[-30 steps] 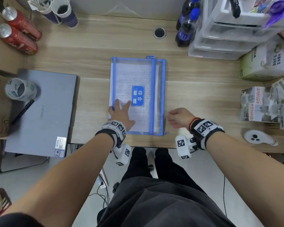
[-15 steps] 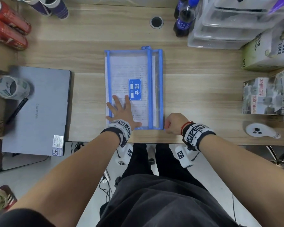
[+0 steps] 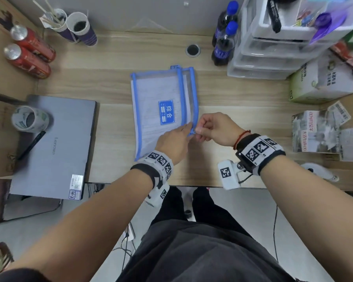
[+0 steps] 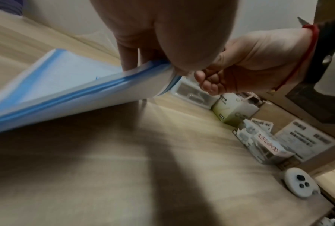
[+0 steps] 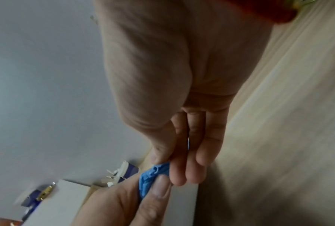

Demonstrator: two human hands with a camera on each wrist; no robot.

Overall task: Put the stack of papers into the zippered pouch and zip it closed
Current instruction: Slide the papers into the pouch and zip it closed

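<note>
The mesh zippered pouch (image 3: 151, 106) with blue trim and a blue label lies mid-desk, and the stack of papers (image 3: 149, 92) shows through it, inside. Its near right corner is lifted off the wood, as the pouch (image 4: 69, 85) shows in the left wrist view. My left hand (image 3: 186, 129) grips that corner, thumb on top. My right hand (image 3: 198, 132) pinches the blue zipper end (image 5: 153, 171) right beside the left thumb. Whether the zipper is closed along its length cannot be told.
A closed laptop (image 3: 53, 143) with a tape roll (image 3: 29, 119) and a pen (image 3: 31, 145) lies left. Red cans (image 3: 29, 53) and paper cups (image 3: 80, 29) stand at the back left. At the back right are bottles (image 3: 222, 43) and plastic drawers (image 3: 273, 47). Boxes (image 3: 324, 78) and a white controller (image 4: 300, 183) sit right.
My left hand left its flat rest on the pouch and took the near right corner. My right hand came in from the desk to pinch the zipper end. The corner rose.
</note>
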